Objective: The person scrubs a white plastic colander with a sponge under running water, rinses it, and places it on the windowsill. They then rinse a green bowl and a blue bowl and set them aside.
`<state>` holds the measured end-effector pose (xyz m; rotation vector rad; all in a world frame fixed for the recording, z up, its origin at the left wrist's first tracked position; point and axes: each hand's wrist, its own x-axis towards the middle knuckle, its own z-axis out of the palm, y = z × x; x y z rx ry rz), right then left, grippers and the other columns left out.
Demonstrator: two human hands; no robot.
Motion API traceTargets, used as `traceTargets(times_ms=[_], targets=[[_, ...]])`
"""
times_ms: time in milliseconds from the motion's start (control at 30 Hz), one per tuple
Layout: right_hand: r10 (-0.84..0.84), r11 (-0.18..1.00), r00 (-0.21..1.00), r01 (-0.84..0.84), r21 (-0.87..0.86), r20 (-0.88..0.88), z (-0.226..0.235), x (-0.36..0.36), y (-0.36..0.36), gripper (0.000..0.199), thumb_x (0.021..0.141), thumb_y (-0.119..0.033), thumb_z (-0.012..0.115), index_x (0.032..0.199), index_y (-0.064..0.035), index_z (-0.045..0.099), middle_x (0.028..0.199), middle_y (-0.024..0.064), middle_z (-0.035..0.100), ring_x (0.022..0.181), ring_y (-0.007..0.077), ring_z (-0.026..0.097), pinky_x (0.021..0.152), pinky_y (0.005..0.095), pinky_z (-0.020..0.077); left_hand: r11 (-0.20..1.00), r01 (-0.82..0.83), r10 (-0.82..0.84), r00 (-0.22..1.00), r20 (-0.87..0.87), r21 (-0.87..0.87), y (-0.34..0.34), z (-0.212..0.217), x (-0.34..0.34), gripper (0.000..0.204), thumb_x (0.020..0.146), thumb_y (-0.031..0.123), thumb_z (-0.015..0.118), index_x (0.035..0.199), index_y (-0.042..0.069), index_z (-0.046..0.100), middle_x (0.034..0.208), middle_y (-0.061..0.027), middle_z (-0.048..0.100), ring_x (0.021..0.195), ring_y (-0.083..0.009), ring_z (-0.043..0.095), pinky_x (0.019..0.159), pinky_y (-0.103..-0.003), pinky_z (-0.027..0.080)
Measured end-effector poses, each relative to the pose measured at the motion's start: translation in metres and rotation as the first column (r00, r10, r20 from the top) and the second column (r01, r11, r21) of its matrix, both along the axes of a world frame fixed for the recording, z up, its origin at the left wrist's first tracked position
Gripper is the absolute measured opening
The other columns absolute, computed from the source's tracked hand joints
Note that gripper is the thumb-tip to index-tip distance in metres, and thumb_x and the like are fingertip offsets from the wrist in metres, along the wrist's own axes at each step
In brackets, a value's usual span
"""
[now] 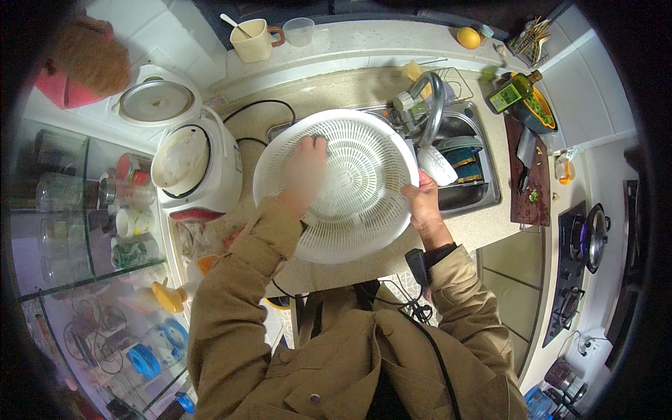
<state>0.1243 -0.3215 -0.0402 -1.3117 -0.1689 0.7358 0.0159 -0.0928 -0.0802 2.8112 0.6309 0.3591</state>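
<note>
Up at the left of the frame I see a rice cooker [199,182] with its lid raised; along the top there's a mug [250,45] holding a spoon [234,24], a clear cup [299,32] beside it and, farther right, a lemon [468,38]. At upper right, a green bottle [513,94] overlaps a bowl [547,124], near a chopping board [526,211] with a knife [526,151] on it.

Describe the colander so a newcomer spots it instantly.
Start at the sink and its curved faucet. Just left, the right hand holds a wide, round white colander by its rim. Its many slots distinguish it from the white appliances further left.
</note>
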Motion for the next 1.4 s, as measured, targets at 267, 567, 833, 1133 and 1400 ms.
traceTargets(times_ms=[267, 567, 833, 1133, 1400], targets=[[-0.079, 0.994, 0.991, 0.07, 0.084, 0.108, 0.017, -0.01, 0.006, 0.047, 0.069, 0.015, 0.042, 0.11, 0.003, 0.062, 0.096, 0.0033, 0.065, 0.082, 0.0096, 0.059, 0.077, 0.022, 0.0453, 0.88, 0.414, -0.376, 0.906, 0.193, -0.233, -0.07, 0.039, 0.007, 0.024, 0.07, 0.0, 0.063, 0.093, 0.005, 0.058, 0.096, -0.0127, 0.055, 0.094, -0.0314, 0.055, 0.08, -0.041, 0.047], [-0.096, 0.991, 0.988, 0.084, 0.102, 0.123, 0.022, -0.015, 0.004, 0.049, 0.069, 0.015, 0.042, 0.113, 0.0025, 0.061, 0.098, 0.0033, 0.065, 0.083, 0.0091, 0.058, 0.078, 0.0212, 0.0442, 0.968, 0.213, -0.146, 0.904, 0.402, -0.129, -0.054, 0.006, 0.011, 0.015, 0.068, 0.001, 0.065, 0.079, 0.002, 0.056, 0.089, -0.015, 0.06, 0.088, -0.0315, 0.056, 0.075, -0.039, 0.046], [-0.149, 0.984, 0.98, 0.134, 0.113, 0.131, 0.029, -0.014, 0.004, 0.05, 0.068, 0.015, 0.043, 0.113, 0.0033, 0.06, 0.099, 0.0037, 0.065, 0.084, 0.0093, 0.058, 0.079, 0.0215, 0.0442, 0.953, -0.044, 0.114, 0.969, 0.221, -0.299, -0.062, 0.018, 0.013, 0.015, 0.072, 0.0, 0.063, 0.085, 0.002, 0.056, 0.087, -0.0134, 0.057, 0.082, -0.0307, 0.056, 0.075, -0.038, 0.045], [-0.188, 0.973, 0.972, 0.165, 0.158, 0.143, 0.032, -0.013, -0.001, 0.052, 0.068, 0.016, 0.044, 0.116, 0.004, 0.058, 0.102, 0.0049, 0.064, 0.087, 0.0114, 0.06, 0.08, 0.0223, 0.0442, 0.972, -0.1, 0.132, 0.981, 0.14, -0.212, -0.037, -0.024, -0.011, 0.019, 0.07, -0.002, 0.063, 0.085, 0.002, 0.052, 0.084, -0.0138, 0.054, 0.08, -0.0334, 0.053, 0.073, -0.039, 0.044], [-0.194, 0.976, 0.978, 0.184, 0.116, 0.078, 0.027, -0.015, 0.007, 0.049, 0.068, 0.015, 0.045, 0.114, 0.0041, 0.059, 0.1, 0.0062, 0.065, 0.086, 0.0131, 0.06, 0.08, 0.0251, 0.0461, 0.885, 0.328, -0.143, 0.867, 0.477, -0.331, -0.068, -0.006, 0.01, 0.017, 0.07, 0.001, 0.067, 0.083, 0.004, 0.056, 0.083, -0.0139, 0.056, 0.078, -0.0308, 0.056, 0.069, -0.038, 0.046]])
